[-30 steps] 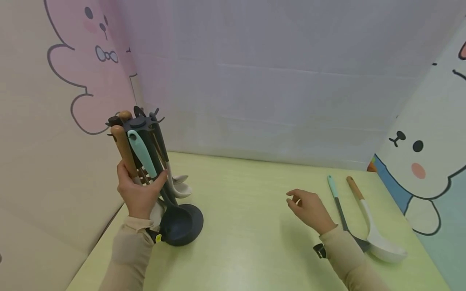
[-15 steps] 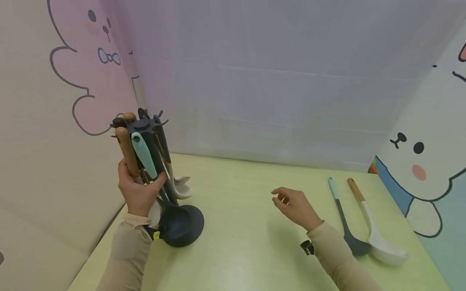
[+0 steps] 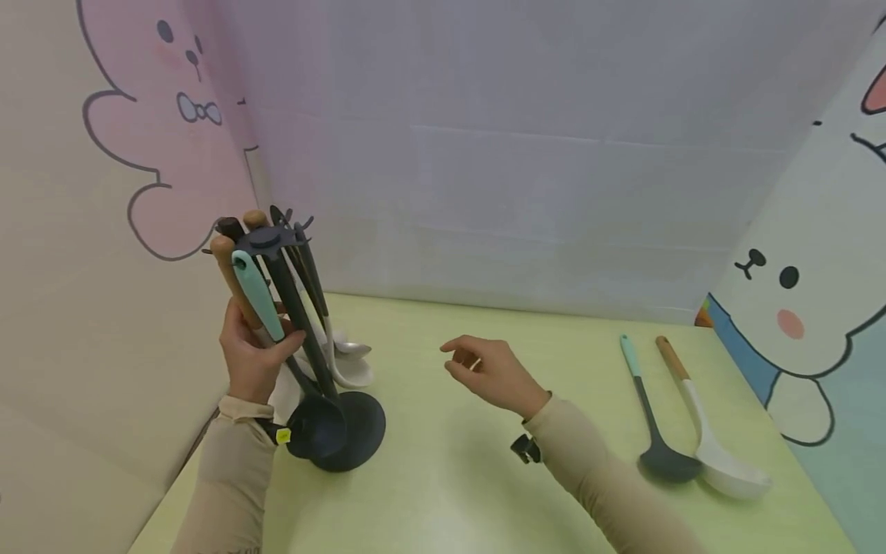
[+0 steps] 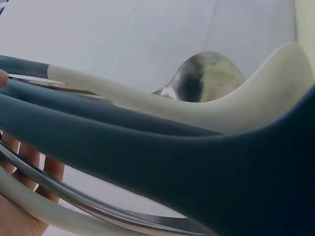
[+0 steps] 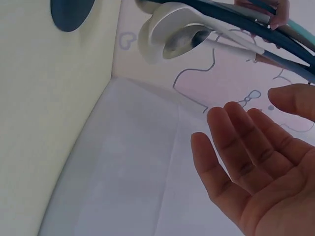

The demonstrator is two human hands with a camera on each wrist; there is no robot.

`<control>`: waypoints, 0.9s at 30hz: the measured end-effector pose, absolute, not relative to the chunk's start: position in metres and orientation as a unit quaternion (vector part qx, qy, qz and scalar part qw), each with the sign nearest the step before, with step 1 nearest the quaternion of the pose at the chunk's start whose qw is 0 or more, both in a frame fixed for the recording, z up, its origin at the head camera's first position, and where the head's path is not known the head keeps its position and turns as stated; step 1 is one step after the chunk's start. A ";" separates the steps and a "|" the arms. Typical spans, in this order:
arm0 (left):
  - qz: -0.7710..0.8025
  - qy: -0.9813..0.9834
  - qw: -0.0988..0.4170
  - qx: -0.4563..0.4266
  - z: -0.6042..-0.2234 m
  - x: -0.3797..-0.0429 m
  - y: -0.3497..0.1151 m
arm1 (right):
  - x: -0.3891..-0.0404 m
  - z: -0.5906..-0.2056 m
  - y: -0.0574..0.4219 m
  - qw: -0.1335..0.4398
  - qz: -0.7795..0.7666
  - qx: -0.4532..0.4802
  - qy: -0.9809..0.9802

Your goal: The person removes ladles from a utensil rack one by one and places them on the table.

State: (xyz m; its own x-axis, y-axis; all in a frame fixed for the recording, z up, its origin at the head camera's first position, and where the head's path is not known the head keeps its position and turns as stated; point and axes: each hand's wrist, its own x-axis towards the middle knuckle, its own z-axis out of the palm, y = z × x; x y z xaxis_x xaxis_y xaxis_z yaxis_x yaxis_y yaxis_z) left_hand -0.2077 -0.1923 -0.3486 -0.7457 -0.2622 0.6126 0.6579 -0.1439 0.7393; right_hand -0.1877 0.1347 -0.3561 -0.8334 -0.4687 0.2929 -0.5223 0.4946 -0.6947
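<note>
Utensil stand at left of table, its hung utensils overlapping past sure counting, left hand, fingers partly hidden, gripping 1 teal-handled ladle and 1 wooden-handled utensil; right hand relaxed, thumb off fingers; 1 dark utensil and 1 white ladle far right.

The left hand grips; the right hand hovers, relaxed.

Dk rd-based utensil stand at L; mint-hdl dk ladle on near side, bowl down.
</note>
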 end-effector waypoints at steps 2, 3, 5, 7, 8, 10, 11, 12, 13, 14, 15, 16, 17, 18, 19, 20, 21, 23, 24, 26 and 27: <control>-0.752 -0.559 0.293 -0.190 -0.349 -0.210 -0.195 | -0.189 -0.350 0.121 0.023 0.423 0.301 -0.855; -0.761 -0.550 0.282 -0.200 -0.349 -0.211 -0.196 | -0.189 -0.347 0.115 0.020 0.425 0.307 -0.851; -0.772 -0.535 0.265 -0.217 -0.349 -0.212 -0.199 | -0.191 -0.343 0.102 0.019 0.430 0.319 -0.844; -0.780 -0.526 0.250 -0.228 -0.349 -0.213 -0.201 | -0.193 -0.340 0.091 0.022 0.433 0.327 -0.839; -0.782 -0.525 0.244 -0.231 -0.349 -0.214 -0.201 | -0.194 -0.339 0.085 0.024 0.434 0.329 -0.838; -0.784 -0.525 0.238 -0.232 -0.348 -0.216 -0.202 | -0.198 -0.338 0.074 0.029 0.438 0.334 -0.834; -0.784 -0.526 0.236 -0.231 -0.348 -0.217 -0.203 | -0.200 -0.337 0.068 0.029 0.441 0.334 -0.832; -0.783 -0.528 0.235 -0.229 -0.348 -0.218 -0.203 | -0.202 -0.336 0.062 0.028 0.444 0.335 -0.830; -0.783 -0.528 0.235 -0.229 -0.348 -0.218 -0.203 | -0.204 -0.336 0.057 0.026 0.448 0.336 -0.828; -0.782 -0.530 0.237 -0.228 -0.348 -0.219 -0.203 | -0.206 -0.336 0.051 0.023 0.449 0.336 -0.827; -0.783 -0.526 0.236 -0.231 -0.347 -0.219 -0.203 | -0.209 -0.336 0.046 0.020 0.452 0.336 -0.826; -0.783 -0.526 0.236 -0.234 -0.347 -0.219 -0.203 | -0.211 -0.335 0.040 0.016 0.455 0.336 -0.825; -0.782 -0.526 0.237 -0.235 -0.347 -0.219 -0.203 | -0.214 -0.335 0.035 0.012 0.456 0.336 -0.824; -0.781 -0.526 0.238 -0.238 -0.347 -0.219 -0.203 | -0.216 -0.334 0.029 0.008 0.459 0.334 -0.823; -0.782 -0.523 0.237 -0.244 -0.347 -0.219 -0.203 | -0.218 -0.333 0.025 0.005 0.461 0.333 -0.823; -0.780 -0.525 0.237 -0.246 -0.347 -0.219 -0.203 | -0.221 -0.332 0.020 0.004 0.462 0.330 -0.823; -0.778 -0.526 0.238 -0.248 -0.347 -0.219 -0.203 | -0.223 -0.330 0.016 0.003 0.466 0.328 -0.822; -0.776 -0.527 0.238 -0.251 -0.346 -0.218 -0.203 | -0.227 -0.325 0.008 0.002 0.471 0.323 -0.821; -0.778 -0.525 0.236 -0.254 -0.346 -0.217 -0.203 | -0.229 -0.323 0.004 0.003 0.474 0.321 -0.820; -0.777 -0.527 0.234 -0.254 -0.346 -0.217 -0.203 | -0.231 -0.319 -0.002 0.011 0.478 0.319 -0.818; -0.776 -0.528 0.234 -0.252 -0.346 -0.217 -0.203 | -0.232 -0.316 -0.005 0.014 0.482 0.319 -0.816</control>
State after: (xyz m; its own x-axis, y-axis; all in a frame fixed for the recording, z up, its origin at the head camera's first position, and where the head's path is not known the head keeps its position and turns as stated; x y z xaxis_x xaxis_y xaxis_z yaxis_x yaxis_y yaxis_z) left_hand -0.2168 -0.2030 -0.3463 -0.7635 -0.0958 0.6387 0.6293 -0.3327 0.7023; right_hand -0.2321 -0.0054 -0.3163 -0.7959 -0.5073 0.3303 -0.5339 0.3312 -0.7780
